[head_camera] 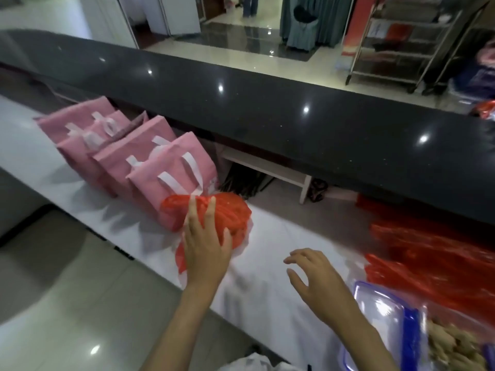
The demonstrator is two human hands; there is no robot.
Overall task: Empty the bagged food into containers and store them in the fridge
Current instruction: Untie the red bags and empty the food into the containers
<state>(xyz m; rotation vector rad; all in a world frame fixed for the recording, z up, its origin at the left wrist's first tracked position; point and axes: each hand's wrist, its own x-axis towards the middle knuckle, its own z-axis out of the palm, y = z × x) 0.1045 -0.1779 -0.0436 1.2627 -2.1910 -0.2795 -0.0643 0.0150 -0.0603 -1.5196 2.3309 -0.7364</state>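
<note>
Left hand [206, 247] lies spread on a full red plastic bag [227, 218], unemptied; right hand [313, 282] hovers loosely spread, empty. 1 clear blue-rimmed container [385, 325] holds food.

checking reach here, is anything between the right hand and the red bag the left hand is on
Nothing visible. Only bare white tablecloth lies between the open right hand and the tied red plastic bag, which the left hand rests on.

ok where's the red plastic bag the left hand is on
In the head view, left of centre on the white tablecloth: red plastic bag under the left hand, against the nearest pink gift bag.
</note>
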